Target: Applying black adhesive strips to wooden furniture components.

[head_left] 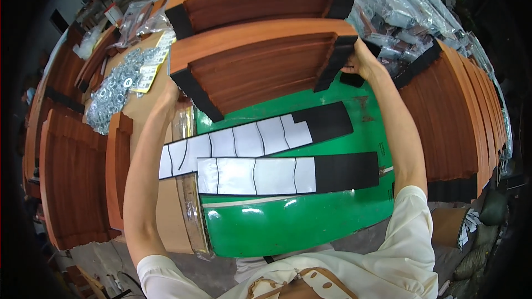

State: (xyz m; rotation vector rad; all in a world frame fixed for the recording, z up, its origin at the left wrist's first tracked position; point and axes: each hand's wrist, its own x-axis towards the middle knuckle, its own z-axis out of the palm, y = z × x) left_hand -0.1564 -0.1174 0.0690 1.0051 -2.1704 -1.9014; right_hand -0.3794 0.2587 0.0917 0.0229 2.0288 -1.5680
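In front of me is a reddish-brown wooden panel (260, 72) with an orange-brown top edge and black strips at both ends. My left hand (170, 95) grips its left end; the fingers are mostly hidden behind it. At the right end my right hand (363, 64) is closed on the panel's black-covered edge. Just behind stands a stack of similar panels (260, 6). Below, on the green tabletop (266, 230), lie two black strips, an upper one (330, 122) and a lower one (346, 171), both partly covered by white backing pieces with dark lines between them.
Left of my left arm, a heap of metal rings (119, 91) and a yellow-and-white sheet (152, 66) lie on cardboard. More brown panels (75, 177) stand at the left. A row of panels (443, 122) stands at the right, with plastic-wrapped bundles (396, 5) behind.
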